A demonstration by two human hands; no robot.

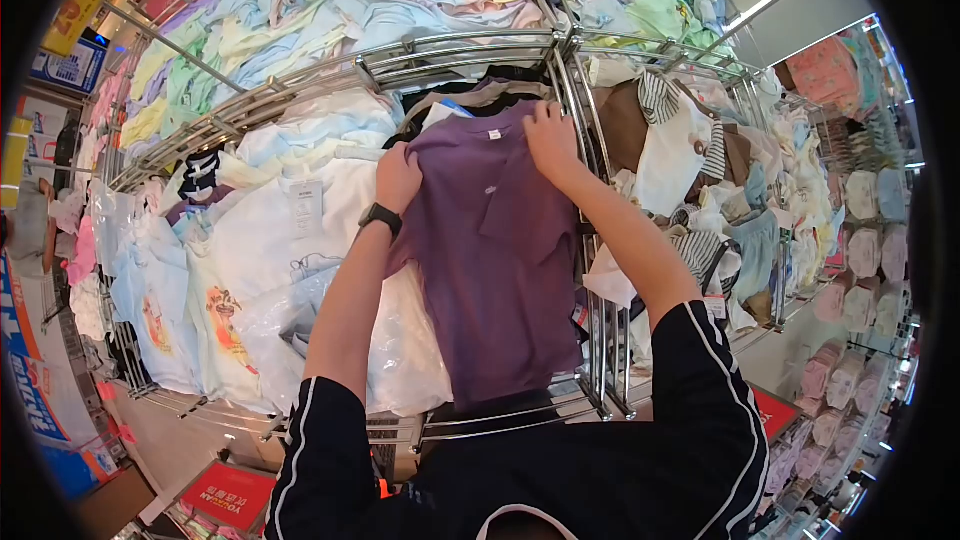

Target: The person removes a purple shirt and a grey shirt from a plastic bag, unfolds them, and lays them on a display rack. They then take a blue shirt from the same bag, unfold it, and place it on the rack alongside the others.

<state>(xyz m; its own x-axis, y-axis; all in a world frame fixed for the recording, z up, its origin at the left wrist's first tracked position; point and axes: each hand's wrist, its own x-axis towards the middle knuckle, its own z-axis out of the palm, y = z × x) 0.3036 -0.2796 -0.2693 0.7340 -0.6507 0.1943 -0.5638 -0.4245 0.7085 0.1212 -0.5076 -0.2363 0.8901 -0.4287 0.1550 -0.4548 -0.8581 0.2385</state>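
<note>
A purple short-sleeved T-shirt [490, 260] hangs spread out in front of me, its neckline and white neck label at the top. My left hand [399, 178] is closed on its left shoulder, with a dark watch on that wrist. At the other shoulder, near the collar, my right hand [551, 143] grips the cloth with bent fingers. The shirt's right sleeve lies folded over its front, and the lower part drapes down over the rack's front edge. White T-shirts [300, 205], some in clear plastic, lie just left of the purple one.
A chrome wire rack [460, 45] surrounds the clothes, with an upright post right of the shirt. Pastel garments [370, 0] fill the upper tier. Brown, white and striped clothes [680, 140] lie in the right section. Packaged goods [862, 240] hang along the far right. Red signs [228, 495] stand low down.
</note>
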